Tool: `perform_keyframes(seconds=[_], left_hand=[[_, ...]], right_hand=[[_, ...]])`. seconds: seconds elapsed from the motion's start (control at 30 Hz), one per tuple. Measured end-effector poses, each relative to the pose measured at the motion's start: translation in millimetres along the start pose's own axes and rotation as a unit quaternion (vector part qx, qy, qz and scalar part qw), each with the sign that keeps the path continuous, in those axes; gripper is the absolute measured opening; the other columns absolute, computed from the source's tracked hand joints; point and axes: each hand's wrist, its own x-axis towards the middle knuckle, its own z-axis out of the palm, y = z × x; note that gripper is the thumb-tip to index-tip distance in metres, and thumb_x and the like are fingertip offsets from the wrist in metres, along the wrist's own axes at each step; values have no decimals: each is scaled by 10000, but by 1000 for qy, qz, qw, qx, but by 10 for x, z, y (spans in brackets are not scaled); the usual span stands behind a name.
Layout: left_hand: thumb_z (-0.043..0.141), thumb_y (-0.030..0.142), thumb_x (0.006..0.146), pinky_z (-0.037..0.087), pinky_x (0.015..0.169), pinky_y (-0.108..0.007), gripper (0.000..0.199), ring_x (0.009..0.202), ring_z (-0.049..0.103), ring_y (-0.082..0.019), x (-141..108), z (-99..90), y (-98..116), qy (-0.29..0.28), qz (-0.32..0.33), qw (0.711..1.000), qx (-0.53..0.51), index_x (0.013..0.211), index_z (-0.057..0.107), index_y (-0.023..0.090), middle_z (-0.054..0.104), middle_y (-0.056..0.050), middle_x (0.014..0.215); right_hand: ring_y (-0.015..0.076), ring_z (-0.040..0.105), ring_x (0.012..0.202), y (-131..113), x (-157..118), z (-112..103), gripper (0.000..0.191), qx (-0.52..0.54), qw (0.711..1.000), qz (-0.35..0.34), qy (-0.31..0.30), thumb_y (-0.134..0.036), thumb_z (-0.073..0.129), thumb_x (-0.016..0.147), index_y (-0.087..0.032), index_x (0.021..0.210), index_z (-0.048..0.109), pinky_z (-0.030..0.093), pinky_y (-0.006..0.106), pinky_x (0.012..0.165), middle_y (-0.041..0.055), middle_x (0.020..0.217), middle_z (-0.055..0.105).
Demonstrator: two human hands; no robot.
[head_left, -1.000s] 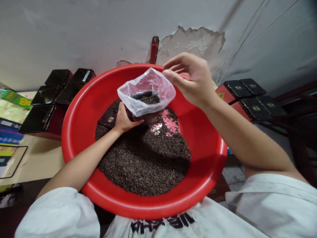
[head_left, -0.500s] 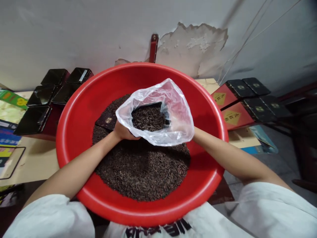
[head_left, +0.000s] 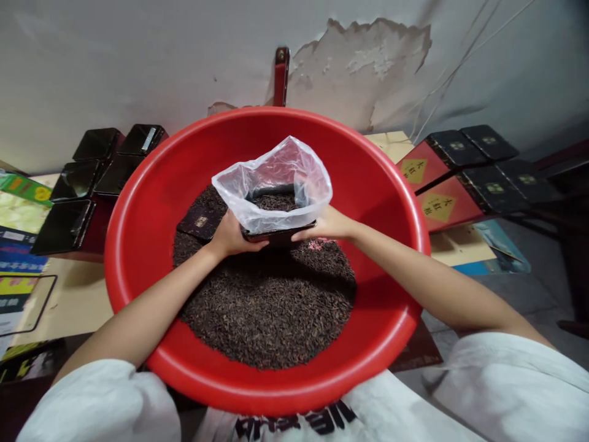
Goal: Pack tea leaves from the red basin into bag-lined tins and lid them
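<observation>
Clasping lined box [head_left: 278, 237]: left hand [head_left: 231, 236], right hand [head_left: 329, 224] half-curled at opposite sides.

Loose leaves [head_left: 271, 322] lie in the basin [head_left: 389, 264], boxes [head_left: 62, 222] either side.

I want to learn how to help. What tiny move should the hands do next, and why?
Maybe give the box a gentle shake to level the dark bits inside. The left hand and right hand hold it at both sides, the bag stands open above it, and the tub underneath could catch spills.
</observation>
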Motion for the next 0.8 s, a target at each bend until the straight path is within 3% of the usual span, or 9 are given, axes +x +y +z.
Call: perform_keyframes(seconds=[0.03, 0.1, 0.17, 0.2, 0.27, 0.33, 0.43, 0.67, 0.8], left_hand=[[800, 549, 521, 479, 978, -516, 767, 1067, 593, -339, 2, 12, 23, 13, -13, 1000, 3, 1102, 521, 133, 604, -132, 1095], [794, 568, 499, 472, 981, -519, 829, 1090, 583, -348, 11, 46, 80, 28, -41, 999, -3, 1132, 475, 136, 580, -148, 1132], [789, 575, 502, 476, 979, -506, 855, 1098, 579, -343, 28, 80, 152, 21, -47, 998, -27, 1154, 443, 142, 561, -155, 1150], [783, 579, 512, 478, 979, -500, 860, 1105, 574, -342, 39, 94, 192, 17, -41, 998, -41, 1164, 431, 141, 552, -160, 1156], [774, 586, 525, 476, 982, -502, 886, 1117, 562, -342, 61, 111, 270, 10, -16, 998, -64, 1191, 404, 135, 533, -169, 1162], [775, 575, 532, 463, 997, -519, 901, 1131, 549, -347, 78, 117, 332, -2, 12, 997, -71, 1214, 382, 137, 526, -165, 1161], [788, 548, 536, 452, 1009, -532, 893, 1141, 542, -352, 90, 106, 370, -28, 35, 996, -75, 1224, 377, 154, 527, -153, 1164], [813, 496, 525, 467, 999, -534, 1024, 1213, 505, -395, 103, 41, 304, -33, 40, 997, -64, 1308, 270, 120, 460, -218, 1271], [820, 466, 507, 462, 1001, -548, 966, 1233, 489, -401, 101, 49, 323, -52, 22, 997, -53, 1277, 333, 145, 479, -200, 1275]], right_hand=[[345, 311, 1388, -68, -4, -49, 1187, 2, 999, -2, 35, -662, 752, 569, -185, 1485, 167, 337, 525, 1119, 176, 1514, 248], [346, 272, 1403, -302, -46, -162, 1206, -46, 985, -7, 165, -725, 723, 555, -192, 1485, 168, 309, 531, 1129, 173, 1517, 233], [364, 279, 1383, -616, -114, -259, 1095, -148, 941, -26, 303, -718, 711, 588, -161, 1437, 300, 263, 540, 1139, 198, 1469, 309], [367, 342, 1334, -770, -143, -288, 951, -198, 925, -54, 320, -680, 715, 625, -145, 1355, 426, 261, 534, 1131, 208, 1394, 413], [325, 510, 1145, -1016, -164, -294, 608, -276, 926, -103, 238, -594, 681, 729, -170, 1157, 598, 311, 514, 1067, 155, 1187, 602], [256, 587, 910, -1149, -125, -248, 346, -325, 930, -105, 134, -474, 625, 826, -164, 976, 658, 393, 447, 925, 107, 941, 674], [168, 536, 638, -1198, -3, -200, 215, -351, 933, -59, 46, -267, 515, 911, -152, 781, 642, 377, 327, 699, 46, 661, 614], [115, 416, 549, -1306, 163, -337, 372, -325, 936, -42, 130, -340, 433, 967, -169, 673, 584, 291, 268, 622, -4, 564, 477], [106, 433, 565, -1392, 166, -353, 396, -281, 954, -44, 93, -349, 413, 980, -163, 673, 582, 284, 260, 610, -2, 584, 490]])
